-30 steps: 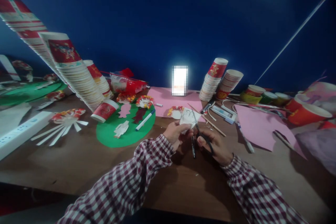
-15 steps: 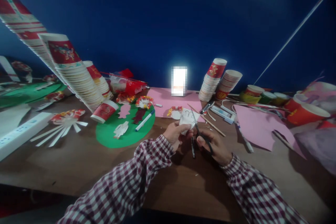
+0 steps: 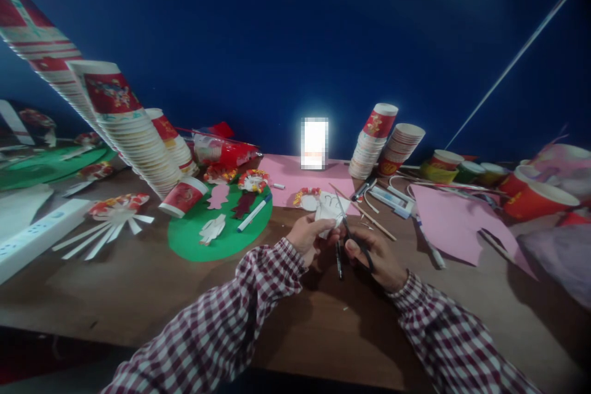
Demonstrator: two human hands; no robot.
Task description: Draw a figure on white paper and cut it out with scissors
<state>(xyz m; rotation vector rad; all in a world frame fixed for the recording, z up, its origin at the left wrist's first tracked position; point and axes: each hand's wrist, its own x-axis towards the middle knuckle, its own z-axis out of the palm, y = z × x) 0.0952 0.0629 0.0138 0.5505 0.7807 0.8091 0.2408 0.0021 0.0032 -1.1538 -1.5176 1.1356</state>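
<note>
Near the middle of the table, my left hand (image 3: 306, 236) pinches a small piece of white paper (image 3: 327, 209) with dark drawn lines on it. My right hand (image 3: 377, 258) is closed round the black handles of a pair of scissors (image 3: 367, 253). The scissor blades point up and away, across the right edge of the paper. Below the two hands a dark pen (image 3: 340, 261) lies on the wooden table. Just beyond the paper rests a red-and-yellow fringed paper piece (image 3: 307, 198) with a pale round middle.
On the left, a green paper sheet (image 3: 184, 243) bears paper figures and a marker (image 3: 252, 215). Stacked paper cups (image 3: 138, 141) lean behind it, near a white power strip (image 3: 41, 237). More cups (image 3: 376, 135) stand at the back right. Pink paper (image 3: 450, 221) lies to the right.
The white paper has turned very slightly between the left fingers, and its drawn lines sit at a new angle. Both hands keep nearly the same place.
</note>
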